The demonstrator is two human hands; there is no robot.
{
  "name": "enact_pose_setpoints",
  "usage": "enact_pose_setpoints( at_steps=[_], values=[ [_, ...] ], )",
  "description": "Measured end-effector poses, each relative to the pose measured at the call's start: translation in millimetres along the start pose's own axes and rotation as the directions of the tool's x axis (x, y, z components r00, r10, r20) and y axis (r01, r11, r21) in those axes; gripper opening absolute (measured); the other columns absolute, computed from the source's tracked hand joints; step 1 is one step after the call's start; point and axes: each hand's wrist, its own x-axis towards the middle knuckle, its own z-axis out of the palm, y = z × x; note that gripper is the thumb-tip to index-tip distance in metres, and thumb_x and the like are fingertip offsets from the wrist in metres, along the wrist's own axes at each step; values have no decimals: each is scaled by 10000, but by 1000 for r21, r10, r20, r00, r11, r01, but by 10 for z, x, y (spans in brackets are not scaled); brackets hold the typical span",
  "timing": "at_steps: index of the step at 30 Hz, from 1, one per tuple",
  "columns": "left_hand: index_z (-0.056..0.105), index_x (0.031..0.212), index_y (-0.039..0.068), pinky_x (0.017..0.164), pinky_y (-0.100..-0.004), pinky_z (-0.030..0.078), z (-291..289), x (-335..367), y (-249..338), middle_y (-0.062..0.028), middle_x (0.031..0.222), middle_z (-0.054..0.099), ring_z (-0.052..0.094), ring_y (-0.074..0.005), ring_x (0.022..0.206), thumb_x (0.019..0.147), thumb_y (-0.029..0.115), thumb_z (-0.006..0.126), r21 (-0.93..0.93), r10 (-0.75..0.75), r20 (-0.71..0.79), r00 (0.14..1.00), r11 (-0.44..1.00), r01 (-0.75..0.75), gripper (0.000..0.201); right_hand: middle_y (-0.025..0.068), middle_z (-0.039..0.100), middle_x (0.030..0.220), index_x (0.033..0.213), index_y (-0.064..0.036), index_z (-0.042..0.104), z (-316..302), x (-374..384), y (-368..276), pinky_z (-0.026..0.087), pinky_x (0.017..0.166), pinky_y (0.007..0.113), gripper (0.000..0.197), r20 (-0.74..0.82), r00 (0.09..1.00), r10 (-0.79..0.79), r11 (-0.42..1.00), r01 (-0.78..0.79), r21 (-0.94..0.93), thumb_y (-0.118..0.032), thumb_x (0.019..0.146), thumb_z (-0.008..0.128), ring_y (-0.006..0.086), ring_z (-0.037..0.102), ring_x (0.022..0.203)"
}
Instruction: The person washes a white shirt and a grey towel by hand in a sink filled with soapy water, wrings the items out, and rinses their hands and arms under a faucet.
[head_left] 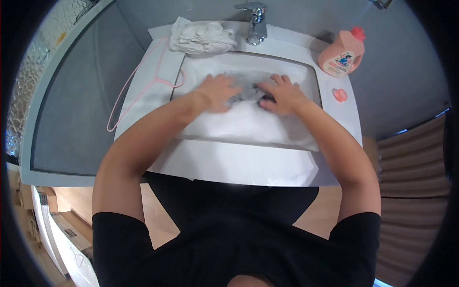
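A white sink (318, 91) holds water with thick white suds (258, 122) along its near side. My left hand (219, 93) is over the left half of the basin, fingers stretched out and a little blurred. To its right, my right hand (283, 95) has its fingers spread at the water's surface. Both look free of any held object. Between them the water (246, 83) shows grey through the foam, with a small dark patch by my right thumb that I cannot make out. Whatever lies under the suds is hidden.
Behind the basin stands a chrome faucet (257, 26). A crumpled white cloth (203, 39) lies at the back left, and a pink clothes hanger (155, 81) overhangs the left counter edge. On the right are a pink detergent bottle (342, 55) and a pink cap (340, 95).
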Motion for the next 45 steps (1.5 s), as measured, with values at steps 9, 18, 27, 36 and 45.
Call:
enact_pose_setpoints(
  at_steps=[9,18,27,36,45],
  values=[
    [616,1389,210,974,-524,517,495,517,-113,-171,1424,583,611,-353,1246,729,245,806,-111,99,-87,991,988,-108,688,210,316,1618,1577,-301,372,348,381,-74,413,1071,643,830,223,968,-114,989,132,-67,-373,831,729,455,401,1422],
    [752,1059,120,778,-496,580,820,1250,-199,-123,1012,743,712,-323,972,898,224,604,35,-30,-252,967,999,40,243,203,697,1217,1095,-74,764,455,757,-68,502,1010,483,341,102,995,19,998,-13,-57,-250,820,665,379,653,1168],
    [652,1241,125,851,-505,562,993,1497,-133,-142,1064,715,701,-354,993,979,206,556,-18,-165,-301,939,986,167,290,188,728,1164,1099,-91,751,985,1236,65,544,924,470,358,-117,974,194,978,-182,100,-282,963,480,329,692,1124],
    [576,1314,102,1087,-485,427,-94,419,11,-175,1462,488,501,-342,1348,838,43,641,-193,16,-119,993,980,-39,485,182,703,1226,1323,-94,634,-477,482,-78,521,964,463,491,276,960,36,979,-89,182,-169,838,646,373,676,1110],
    [467,1484,200,1197,-559,268,320,-11,-292,-216,1605,335,283,-370,1516,842,112,656,157,295,-124,947,948,-275,675,24,575,1442,1405,-170,561,14,12,283,436,1035,559,559,41,961,-273,954,276,-118,-69,861,638,302,481,1356]
  ],
)
